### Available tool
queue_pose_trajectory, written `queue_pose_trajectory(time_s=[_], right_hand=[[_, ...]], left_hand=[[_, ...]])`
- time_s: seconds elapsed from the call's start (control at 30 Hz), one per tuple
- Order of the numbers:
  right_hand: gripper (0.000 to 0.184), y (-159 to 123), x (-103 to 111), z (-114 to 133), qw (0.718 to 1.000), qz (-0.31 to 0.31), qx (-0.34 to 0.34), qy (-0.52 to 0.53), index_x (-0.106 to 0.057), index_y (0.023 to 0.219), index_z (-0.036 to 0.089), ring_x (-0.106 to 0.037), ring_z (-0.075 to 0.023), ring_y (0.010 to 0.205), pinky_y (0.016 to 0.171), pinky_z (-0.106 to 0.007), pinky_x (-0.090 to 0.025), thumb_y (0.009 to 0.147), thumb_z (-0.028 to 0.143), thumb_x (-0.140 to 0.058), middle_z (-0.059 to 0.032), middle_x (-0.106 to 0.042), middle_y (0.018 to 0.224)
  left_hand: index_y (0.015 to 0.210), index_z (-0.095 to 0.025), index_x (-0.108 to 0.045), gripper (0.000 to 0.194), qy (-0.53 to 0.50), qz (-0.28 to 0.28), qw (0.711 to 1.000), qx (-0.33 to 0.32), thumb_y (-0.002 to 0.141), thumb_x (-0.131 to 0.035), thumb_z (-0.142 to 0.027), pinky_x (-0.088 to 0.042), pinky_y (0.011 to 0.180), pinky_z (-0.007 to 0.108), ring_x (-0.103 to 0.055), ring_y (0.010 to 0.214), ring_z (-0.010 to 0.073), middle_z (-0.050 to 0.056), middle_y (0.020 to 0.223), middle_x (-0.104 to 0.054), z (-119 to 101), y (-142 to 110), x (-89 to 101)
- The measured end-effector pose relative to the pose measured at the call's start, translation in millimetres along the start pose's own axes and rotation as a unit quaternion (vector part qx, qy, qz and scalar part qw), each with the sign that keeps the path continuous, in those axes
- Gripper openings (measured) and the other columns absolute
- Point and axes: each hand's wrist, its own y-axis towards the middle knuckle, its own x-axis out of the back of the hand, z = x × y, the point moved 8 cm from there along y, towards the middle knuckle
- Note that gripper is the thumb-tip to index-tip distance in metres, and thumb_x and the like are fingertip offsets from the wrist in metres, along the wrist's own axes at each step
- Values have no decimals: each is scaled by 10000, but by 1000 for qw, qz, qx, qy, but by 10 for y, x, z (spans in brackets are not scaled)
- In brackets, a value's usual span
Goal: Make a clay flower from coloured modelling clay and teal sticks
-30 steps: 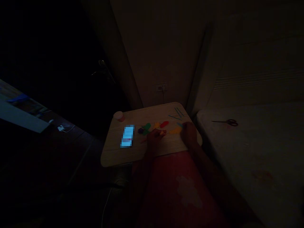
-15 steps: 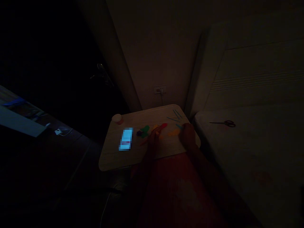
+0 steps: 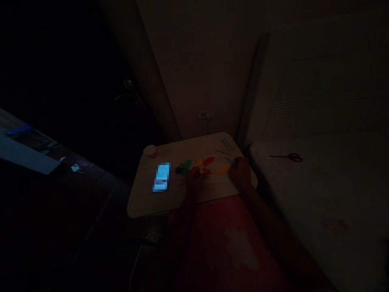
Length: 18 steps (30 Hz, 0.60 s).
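In the dim head view, my right hand is closed around a light blue pointed tool at the table's right side. Its tip sticks out to the upper left, above a flat yellow-orange clay-like piece. My left hand lies low over the table with its fingers stretched to the right, by small orange bits. Just beyond those fingers is a red oval piece, with an orange lump beside it. Green pieces and a dark purple piece lie left of my left hand.
On the small wooden table are a glowing phone, a lidded tub and several thin blue-green sticks. Scissors rest on the pale surface to the right. A plugged-in outlet is on the wall behind.
My left hand has drawn back from the red piece, down and slightly left, leaving that piece on the table. My right hand stays nearly in place with the blue tool.
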Motion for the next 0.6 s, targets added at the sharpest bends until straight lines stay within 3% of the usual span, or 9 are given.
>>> queue_pose_trajectory(time_s=[0.13, 0.3, 0.47, 0.6], right_hand=[[256, 6, 3, -4, 1000, 4, -3, 16, -580, 1046, 142, -547, -289, 980, 910, -426, -464, 802, 186, -517, -154, -586, 1010], [277, -15, 220, 87, 993, -66, -5, 102, -556, 1132, 140, -529, -288, 1045, 960, -462, -446, 898, 258, -465, -164, -558, 1089], [378, -76, 387, 803, 966, -75, 92, 231, -513, 1290, 200, -520, -283, 1179, 1060, -504, -414, 988, 418, -450, -143, -557, 1223], [506, -5, 272, 1423, 917, -31, 113, 382, -419, 1478, 252, -456, -253, 1351, 1150, -486, -367, 1053, 490, -283, -120, -475, 1452]], left_hand=[[844, -154, -688, 412, -13, 8, 1000, -3, 782, -745, -558, -627, 728, 396, -767, 770, 262, 108, 829, -782, -19, -15, -21], [1146, -182, -730, 557, -31, 66, 993, -88, 876, -616, -656, -542, 1042, 477, -678, 1196, 316, 145, 1258, -723, -346, -110, -150], [1274, -221, -694, 563, -30, 113, 987, -108, 930, -542, -639, -431, 1182, 452, -552, 1368, 299, 106, 1426, -626, -551, -290, -437], [1313, -227, -671, 597, -38, 63, 996, -56, 908, -557, -651, -447, 1176, 422, -535, 1384, 299, 91, 1428, -623, -411, -319, -531]])
